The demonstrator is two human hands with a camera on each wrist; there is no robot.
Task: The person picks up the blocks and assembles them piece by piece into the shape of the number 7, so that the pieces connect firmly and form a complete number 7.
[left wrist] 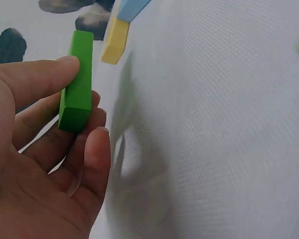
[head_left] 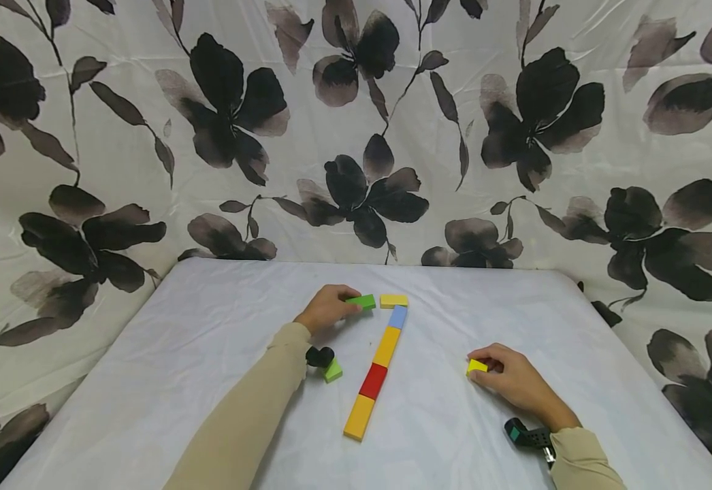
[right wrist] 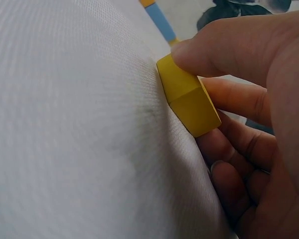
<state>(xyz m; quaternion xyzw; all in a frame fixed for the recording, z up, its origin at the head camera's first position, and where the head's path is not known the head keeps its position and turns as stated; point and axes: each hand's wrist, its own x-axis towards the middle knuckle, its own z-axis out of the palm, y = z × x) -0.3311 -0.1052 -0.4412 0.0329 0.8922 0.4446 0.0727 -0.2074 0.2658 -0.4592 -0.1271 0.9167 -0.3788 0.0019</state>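
Between thumb and fingers, my left hand [head_left: 329,309] pinches a green block [head_left: 363,301], just left of a pale yellow block [head_left: 393,301]. The left wrist view shows the same green block [left wrist: 79,82] with the thumb on one face. Out to the right, my right hand [head_left: 509,374] grips a yellow block [head_left: 476,367] low at the white cloth; the right wrist view has that yellow block [right wrist: 189,97] under the thumb. A slanting row runs down from the pale yellow block: a blue block [head_left: 397,317], an orange block [head_left: 387,347], a red block [head_left: 373,381] and another orange block [head_left: 359,417].
A light green block [head_left: 333,370] lies beside my left wrist, partly behind a black strap piece [head_left: 320,356]. White cloth covers the table [head_left: 429,435]. A floral curtain [head_left: 356,136] hangs behind the far edge. My right wrist wears a black band [head_left: 527,434].
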